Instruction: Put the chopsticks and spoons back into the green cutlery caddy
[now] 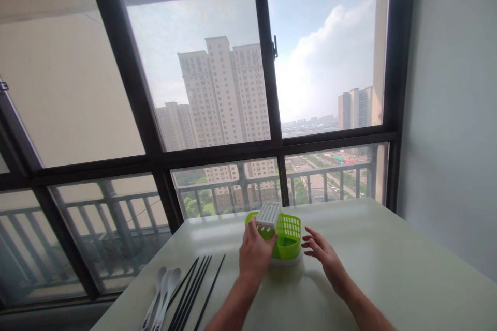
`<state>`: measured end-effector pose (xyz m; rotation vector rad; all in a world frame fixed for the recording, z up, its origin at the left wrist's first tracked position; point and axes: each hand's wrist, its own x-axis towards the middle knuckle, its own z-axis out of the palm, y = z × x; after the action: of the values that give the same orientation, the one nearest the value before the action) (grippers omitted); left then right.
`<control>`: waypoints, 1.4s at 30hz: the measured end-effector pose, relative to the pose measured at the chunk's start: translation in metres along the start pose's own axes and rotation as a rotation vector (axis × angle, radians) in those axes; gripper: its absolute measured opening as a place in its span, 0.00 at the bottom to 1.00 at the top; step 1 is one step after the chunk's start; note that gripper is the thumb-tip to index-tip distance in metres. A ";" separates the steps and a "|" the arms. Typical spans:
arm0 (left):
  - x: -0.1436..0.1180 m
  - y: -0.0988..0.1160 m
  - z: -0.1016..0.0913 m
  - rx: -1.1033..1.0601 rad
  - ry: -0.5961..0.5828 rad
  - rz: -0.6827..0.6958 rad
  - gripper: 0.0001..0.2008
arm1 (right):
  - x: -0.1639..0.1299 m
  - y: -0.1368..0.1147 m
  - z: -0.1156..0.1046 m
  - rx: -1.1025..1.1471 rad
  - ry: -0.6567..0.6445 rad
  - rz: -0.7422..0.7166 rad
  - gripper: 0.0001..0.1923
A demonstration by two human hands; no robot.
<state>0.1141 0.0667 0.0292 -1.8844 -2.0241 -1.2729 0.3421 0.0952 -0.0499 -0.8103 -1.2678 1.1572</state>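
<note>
Our left hand [254,252] grips the left side of the green basket [287,238], thumb and fingers wrapped around its rim just below the white slotted lid [267,214], which tilts on top of it. Right of the basket, our right hand [320,249] hovers spread wide, holding nothing, fingertips just beside the basket wall. Sitting low in the middle of the frame, the basket rests on the pale worktop [388,269]. At lower left lie white spoons [163,289] and, beside them, black chopsticks [194,289].
</note>
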 end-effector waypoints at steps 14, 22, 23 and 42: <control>0.137 -0.169 -0.088 0.247 0.170 -0.445 0.28 | -0.007 0.004 0.002 -0.436 -0.033 -0.056 0.25; 0.159 -0.231 -0.108 0.299 0.156 -0.486 0.33 | -0.010 0.000 0.007 -0.497 -0.051 -0.083 0.22; 0.161 -0.235 -0.107 0.301 0.149 -0.480 0.34 | -0.010 0.000 0.006 -0.502 -0.048 -0.080 0.22; -0.055 -0.073 0.034 -0.119 -0.537 0.399 0.27 | -0.008 0.020 0.005 -0.982 -0.152 -0.170 0.18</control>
<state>0.0789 0.0528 -0.0605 -2.7409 -1.6393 -0.8646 0.3336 0.0927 -0.0705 -1.2901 -2.0206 0.4054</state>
